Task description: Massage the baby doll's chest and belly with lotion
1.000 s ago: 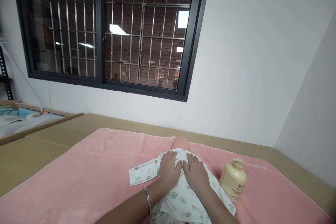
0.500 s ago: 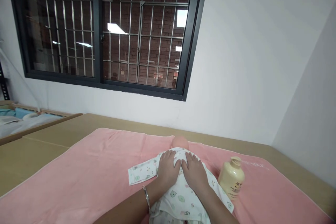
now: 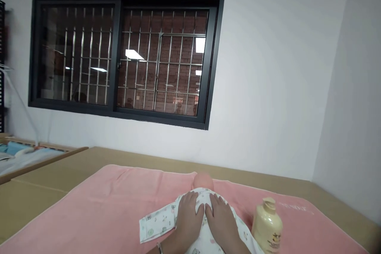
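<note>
Both hands, left hand (image 3: pixel 188 217) and right hand (image 3: pixel 220 219), stay flat on the doll (image 3: pixel 199 210), fingers loose, grasping nothing; the bottle (image 3: pixel 268 226) remains right of it.

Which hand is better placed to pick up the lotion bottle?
Probably the right hand. It lies flat on the doll on the side toward the lotion bottle, which stands upright on the pink towel. The left hand would have to cross over it.

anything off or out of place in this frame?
Nothing stands out. Both hands, left hand and right hand, lie flat on the clothed doll on the pink towel. The lotion bottle stands upright, no spill.
</note>
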### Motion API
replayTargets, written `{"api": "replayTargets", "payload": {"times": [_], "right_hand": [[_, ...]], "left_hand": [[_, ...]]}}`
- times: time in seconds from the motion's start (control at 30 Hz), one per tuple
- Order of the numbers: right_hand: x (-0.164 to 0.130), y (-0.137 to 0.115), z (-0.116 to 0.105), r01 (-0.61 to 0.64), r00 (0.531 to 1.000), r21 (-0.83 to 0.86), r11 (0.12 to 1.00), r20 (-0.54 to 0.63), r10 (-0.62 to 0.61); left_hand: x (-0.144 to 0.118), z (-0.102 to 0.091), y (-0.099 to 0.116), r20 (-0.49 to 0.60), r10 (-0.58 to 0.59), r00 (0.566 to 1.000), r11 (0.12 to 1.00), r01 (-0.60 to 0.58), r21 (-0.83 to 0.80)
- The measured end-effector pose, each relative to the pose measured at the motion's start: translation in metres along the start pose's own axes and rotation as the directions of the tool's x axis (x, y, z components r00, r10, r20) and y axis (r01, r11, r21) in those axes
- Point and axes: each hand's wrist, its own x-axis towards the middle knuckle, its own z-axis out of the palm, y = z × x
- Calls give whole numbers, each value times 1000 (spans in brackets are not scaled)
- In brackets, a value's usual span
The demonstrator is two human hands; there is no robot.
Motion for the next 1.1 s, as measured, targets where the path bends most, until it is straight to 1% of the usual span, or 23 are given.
{"api": "replayTargets", "payload": {"times": [0.23,0.47,0.77,1.1], "right_hand": [[0,2,3,16,1000,-2,1000,17,-16],[0,2,3,32,999,1,999,-15,-32],[1,3,4,34,999,11,999,-7,-34],[0,1,2,31,999,-3,1000,5,-31]], "left_hand": [[-2,-3,3,-5,8,1000,1000,-8,11],[-3,-2,3,-25,20,999,1000,-19,22],[-2,-2,2,-34,32,999,999,-31,19],[-1,-1,-1,-14,30,999,999,-30,14]]}}
